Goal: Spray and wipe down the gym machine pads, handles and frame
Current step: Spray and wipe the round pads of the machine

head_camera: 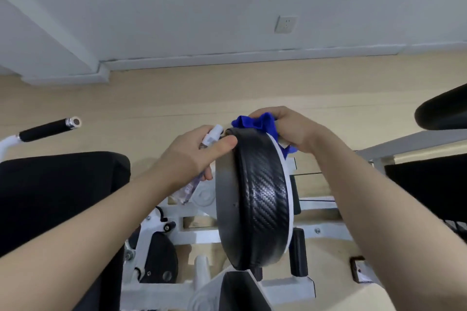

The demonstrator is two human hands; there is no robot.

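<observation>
Gripping a clear plastic spray bottle (202,159), your left hand (194,151) thumbs the round carbon-weave vinyl pad (255,199). Your right hand (290,129) clamps a bunched blue cloth (255,122) on its far rim.

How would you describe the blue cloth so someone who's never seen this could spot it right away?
Start at the big black pad with the woven carbon-look cover, standing on edge in the middle. Follow its rim to the far top end, where the right hand presses down. The blue cloth is bunched under those fingers, the only vivid blue thing among black padding and white frame.
</observation>
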